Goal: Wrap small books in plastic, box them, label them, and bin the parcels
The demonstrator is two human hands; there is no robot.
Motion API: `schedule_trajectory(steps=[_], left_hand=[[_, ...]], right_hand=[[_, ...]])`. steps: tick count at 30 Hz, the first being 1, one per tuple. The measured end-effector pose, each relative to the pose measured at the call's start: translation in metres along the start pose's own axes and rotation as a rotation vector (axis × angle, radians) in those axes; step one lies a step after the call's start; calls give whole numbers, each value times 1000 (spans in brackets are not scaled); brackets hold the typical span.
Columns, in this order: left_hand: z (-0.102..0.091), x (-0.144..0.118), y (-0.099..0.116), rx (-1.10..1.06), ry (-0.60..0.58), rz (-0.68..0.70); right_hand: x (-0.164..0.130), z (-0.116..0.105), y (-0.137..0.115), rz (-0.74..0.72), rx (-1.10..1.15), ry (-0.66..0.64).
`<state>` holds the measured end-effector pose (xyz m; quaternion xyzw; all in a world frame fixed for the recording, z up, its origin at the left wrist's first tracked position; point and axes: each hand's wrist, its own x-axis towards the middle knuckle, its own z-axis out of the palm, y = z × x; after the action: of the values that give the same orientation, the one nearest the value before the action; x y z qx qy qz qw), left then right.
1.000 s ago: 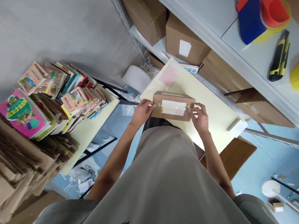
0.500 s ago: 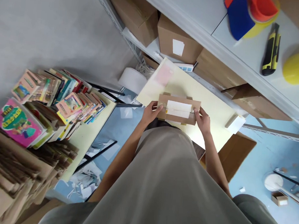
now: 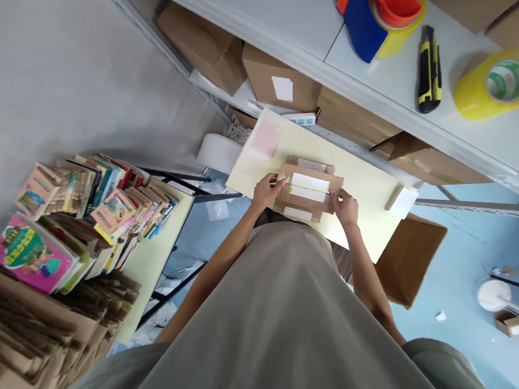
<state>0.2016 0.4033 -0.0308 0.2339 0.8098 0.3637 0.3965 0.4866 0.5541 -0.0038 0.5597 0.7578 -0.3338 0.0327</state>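
Note:
A small brown cardboard box [image 3: 286, 204] lies on the pale yellow table in front of my body. White labels show on it, and a thin dark seam runs across the middle one. My left hand [image 3: 267, 191] is closed, with thumb and fingers pinched at the box's left end. At the right end, my right hand [image 3: 345, 209] pinches in the same way. Something shiny, possibly clear tape, shows by the fingertips, too small to make out surely.
Ahead, a grey shelf [image 3: 273, 16] carries a blue-and-red tape dispenser [image 3: 366, 29], a box cutter [image 3: 429, 70] and a yellow tape roll [image 3: 469, 91]. Cardboard boxes [image 3: 278, 73] fill the level below. Books [image 3: 34, 252] are stacked left; an open carton [image 3: 409, 260] stands right.
The view has shifted and turned slightly. More of the box's labelled flaps now show above and below its middle. Both hands stay at its ends.

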Motion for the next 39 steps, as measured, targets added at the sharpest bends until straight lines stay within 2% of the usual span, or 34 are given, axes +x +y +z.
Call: schedule_trajectory(steps=[3,6,8,10,13,15,17,18,20,22,23,26,29,31,34,37,39], left_hand=[[-2,1,4,10,-38,-7],[-7,-4,10,66,-19,49],[-13,-7,20,113,53,123],[-22,-7,38,163,121,255],[-35,-1,89,163,204,495],[-42,3,138,108,233,663],[-47,4,192,56,267,790],[-48,4,217,38,286,828],[-50,0,261,33,295,901],[-50,-7,288,38,289,952],[-51,-10,295,33,284,964],[-51,-18,289,-13,275,942],[-50,-18,261,-52,269,880],[-47,-17,242,-66,254,838],[-42,-15,220,-108,205,783],[-38,-18,203,-174,156,763],[-37,-28,190,-216,153,753]], right_hand=[[-2,3,-11,28,-62,-59],[-10,-7,-21,52,-126,-88],[-16,-24,-30,24,-137,-25],[-20,-51,-43,-60,-120,102],[-13,-107,-79,-293,-84,340],[6,-148,-114,-491,-70,479],[38,-183,-156,-653,-101,552],[57,-196,-178,-688,-136,561],[97,-213,-217,-660,-220,534],[134,-217,-246,-563,-291,474],[149,-215,-256,-511,-317,445],[180,-203,-265,-438,-350,438],[191,-196,-260,-444,-366,509],[196,-199,-257,-433,-390,530],[202,-211,-261,-362,-428,468],[197,-219,-262,-318,-466,370],[176,-213,-252,-350,-398,358]])
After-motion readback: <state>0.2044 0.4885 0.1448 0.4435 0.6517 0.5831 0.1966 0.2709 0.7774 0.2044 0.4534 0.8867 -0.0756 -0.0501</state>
